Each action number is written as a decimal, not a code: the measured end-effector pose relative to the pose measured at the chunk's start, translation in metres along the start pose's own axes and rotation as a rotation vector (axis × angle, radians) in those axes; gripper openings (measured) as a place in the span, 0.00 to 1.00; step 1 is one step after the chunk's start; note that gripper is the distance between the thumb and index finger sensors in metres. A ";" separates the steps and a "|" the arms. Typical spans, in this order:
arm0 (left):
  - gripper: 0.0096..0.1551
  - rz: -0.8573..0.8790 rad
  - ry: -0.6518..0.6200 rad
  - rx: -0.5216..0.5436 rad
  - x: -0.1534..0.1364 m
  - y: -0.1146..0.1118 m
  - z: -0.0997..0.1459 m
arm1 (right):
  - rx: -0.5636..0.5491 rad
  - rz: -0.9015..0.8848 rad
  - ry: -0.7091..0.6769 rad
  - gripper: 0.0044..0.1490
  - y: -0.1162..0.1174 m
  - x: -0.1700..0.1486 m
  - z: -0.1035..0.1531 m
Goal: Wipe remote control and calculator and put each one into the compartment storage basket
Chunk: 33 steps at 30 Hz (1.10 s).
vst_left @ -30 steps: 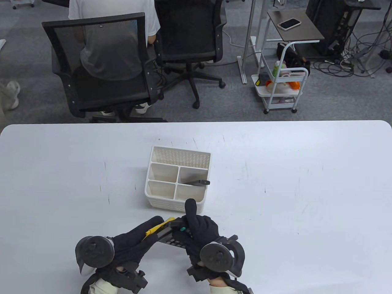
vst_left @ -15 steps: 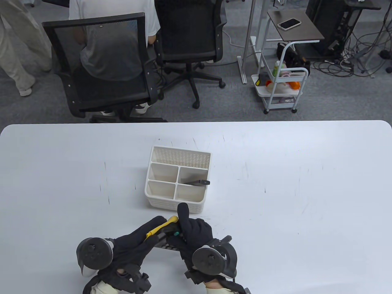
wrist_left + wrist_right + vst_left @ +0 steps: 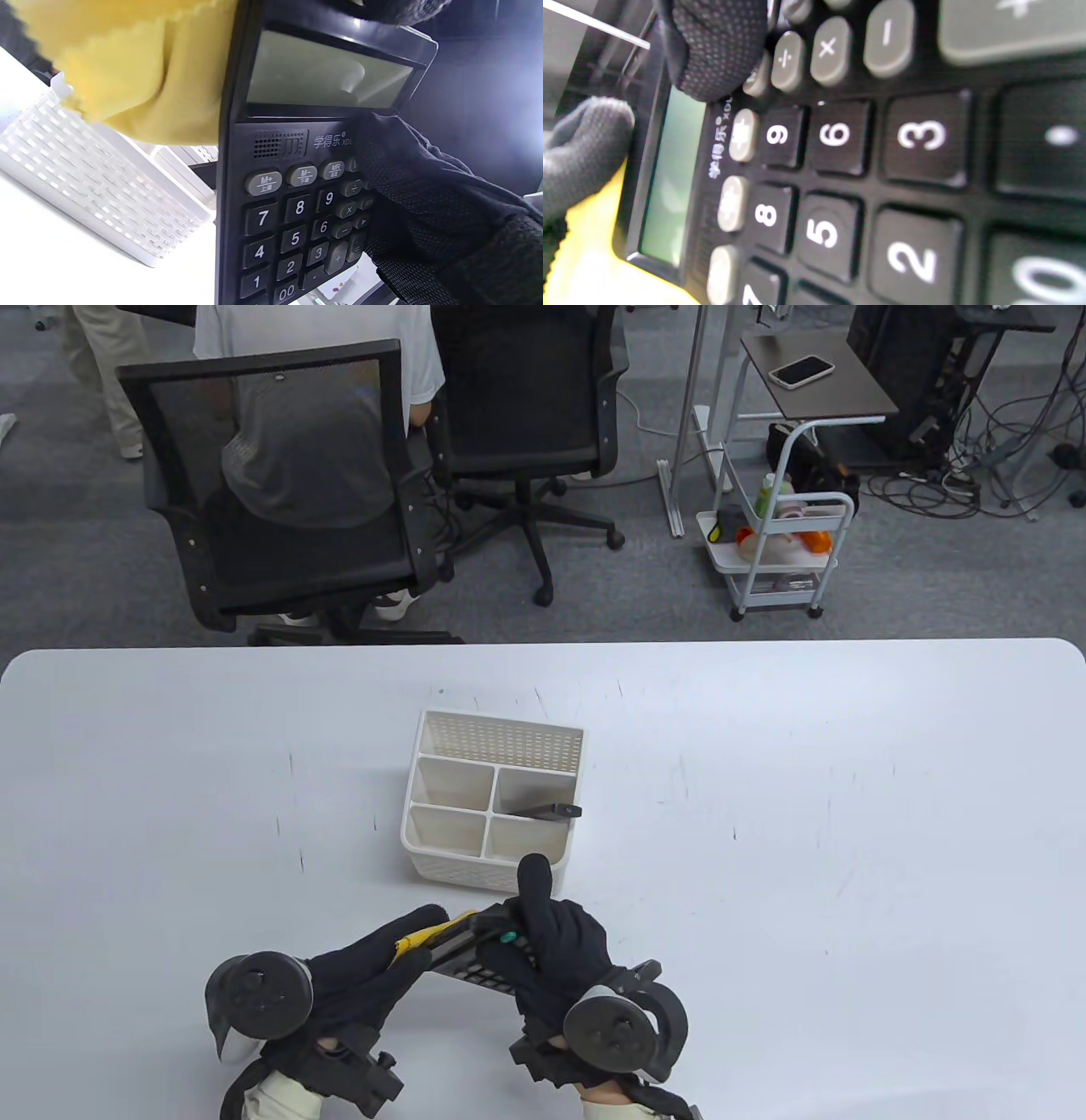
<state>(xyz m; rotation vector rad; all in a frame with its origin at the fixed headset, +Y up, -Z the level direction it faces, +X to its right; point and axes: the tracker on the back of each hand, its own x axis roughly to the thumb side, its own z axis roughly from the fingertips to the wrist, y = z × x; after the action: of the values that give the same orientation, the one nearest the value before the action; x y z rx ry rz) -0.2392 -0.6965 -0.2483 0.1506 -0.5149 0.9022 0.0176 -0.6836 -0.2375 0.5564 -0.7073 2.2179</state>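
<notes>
The black plastic calculator (image 3: 475, 963) is held above the white surface (image 3: 764, 857) by the right hand (image 3: 551, 950), fingers curled; rigid, light, best gripped at edges. A yellow cloth (image 3: 424, 937) is pinched by the left hand (image 3: 356, 984).

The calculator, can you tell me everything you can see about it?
The calculator is black plastic with a grey-green blank screen, grey function keys, black number keys with white digits, and a small speaker grille. It is held above the table, tilted, in front of the white basket. The right hand grips its key side, thumb on the keys. The left hand presses a yellow cloth against its top edge.
</notes>
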 end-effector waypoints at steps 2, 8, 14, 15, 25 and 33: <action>0.35 -0.012 -0.019 -0.017 0.005 -0.004 -0.001 | 0.059 0.023 -0.015 0.56 0.005 0.002 0.000; 0.34 0.095 -0.076 0.003 0.021 -0.011 -0.001 | 0.164 0.185 -0.127 0.60 0.018 0.015 0.001; 0.29 0.096 -0.109 0.034 0.024 -0.007 0.000 | 0.183 0.209 -0.139 0.62 0.023 0.020 0.002; 0.29 0.085 -0.110 0.033 0.023 -0.008 0.000 | 0.177 0.206 -0.140 0.62 0.022 0.019 0.003; 0.31 -0.076 -0.056 -0.016 0.014 -0.005 -0.001 | 0.042 0.044 -0.052 0.61 0.005 0.009 -0.001; 0.30 0.025 -0.001 -0.015 0.001 -0.005 -0.002 | -0.074 -0.131 0.109 0.58 -0.012 -0.011 -0.003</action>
<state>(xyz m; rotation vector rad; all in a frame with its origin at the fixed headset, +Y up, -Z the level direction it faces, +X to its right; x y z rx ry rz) -0.2341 -0.6978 -0.2492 0.1312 -0.5253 0.9228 0.0335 -0.6801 -0.2423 0.4289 -0.6738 2.0750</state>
